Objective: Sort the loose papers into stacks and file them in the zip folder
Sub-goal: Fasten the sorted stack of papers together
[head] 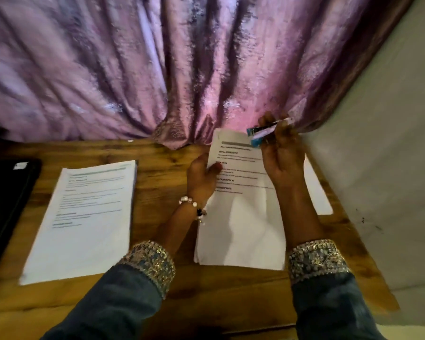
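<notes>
Two hands work right of the neat white printed paper stack [84,217]: left hand [201,177] pinches a loose printed sheet [243,217], right hand [280,153] grips a small blue-and-white packet [258,136].

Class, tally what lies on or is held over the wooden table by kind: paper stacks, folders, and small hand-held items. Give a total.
Paper stacks: 3, namely the left stack, the middle stack under the left hand, and the right stack
Black zip folder: 1
Small blue-and-white item in the right hand: 1
Total: 5
</notes>
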